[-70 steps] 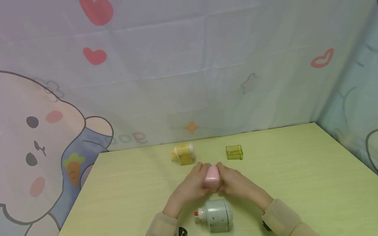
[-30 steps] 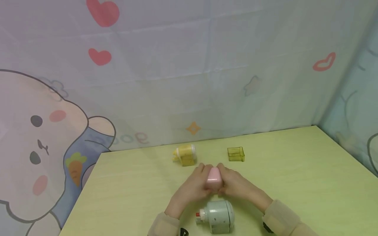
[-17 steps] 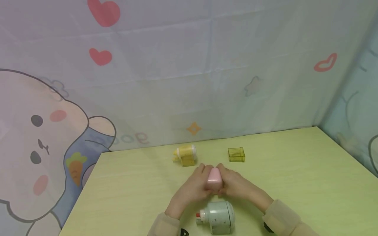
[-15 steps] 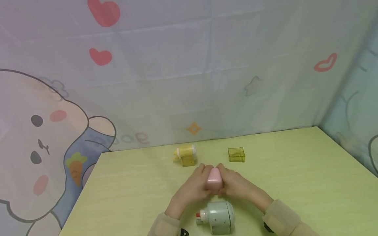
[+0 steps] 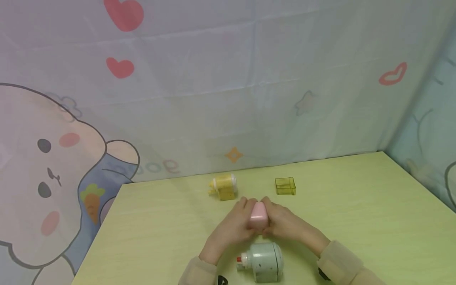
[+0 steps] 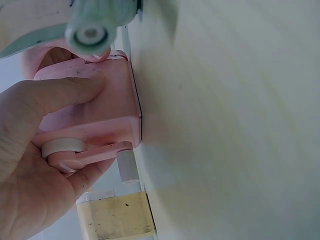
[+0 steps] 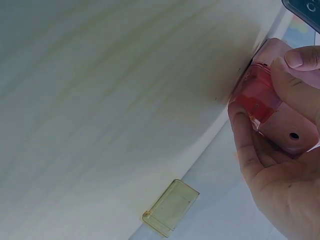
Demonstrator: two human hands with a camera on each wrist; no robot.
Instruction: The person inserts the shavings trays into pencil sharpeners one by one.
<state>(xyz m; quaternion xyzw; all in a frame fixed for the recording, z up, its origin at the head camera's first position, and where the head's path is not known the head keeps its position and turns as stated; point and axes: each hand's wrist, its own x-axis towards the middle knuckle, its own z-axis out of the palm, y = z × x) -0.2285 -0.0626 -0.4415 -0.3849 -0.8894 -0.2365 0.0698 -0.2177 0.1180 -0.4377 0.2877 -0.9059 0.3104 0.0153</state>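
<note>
A pink crank pencil sharpener [image 5: 259,215] sits on the table between both hands. My left hand [image 5: 233,223] grips its body; in the left wrist view the thumb lies along one side, with the crank [image 6: 102,154] and its pale knob beneath. My right hand [image 5: 286,222] is at the opposite end. There, the right wrist view shows thumb and fingers pinching the translucent red shavings drawer [image 7: 257,95], which is at least mostly inside the body. A grey-green sharpener [image 5: 265,262] lies just in front of the hands.
Behind the hands stands a yellow sharpener [image 5: 224,186]. To its right is a loose translucent yellow drawer [image 5: 285,186]. A printed cloth [image 5: 199,99] hangs along the back edge of the pale table [image 5: 356,213].
The head view has shifted slightly. Both hands stay on the pink sharpener, and nothing else visibly moves.
</note>
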